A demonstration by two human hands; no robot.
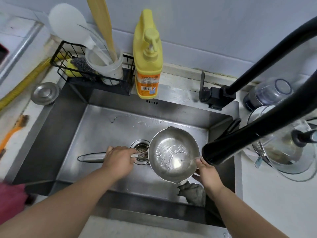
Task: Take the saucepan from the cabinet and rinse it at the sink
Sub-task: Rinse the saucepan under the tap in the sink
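Observation:
A small steel saucepan (173, 153) with two pouring spouts is held over the steel sink (103, 127), just right of the drain strainer (140, 150). Water lies swirling in its bowl. My left hand (118, 158) is closed around the saucepan's long handle, whose looped end sticks out to the left. My right hand (207, 170) grips the pan's right rim, thumb on the edge and fingers underneath. The black faucet spout (223, 148) ends right above the pan's right edge, and a thin stream of water runs from it into the pan.
A yellow dish soap pump bottle (148, 62) stands on the sink's back ledge beside a black wire rack (92, 69) with a utensil cup and scrubbers. A grey cloth (192, 191) lies in the sink's front right corner. Glass lids and bowls (283, 148) crowd the right counter.

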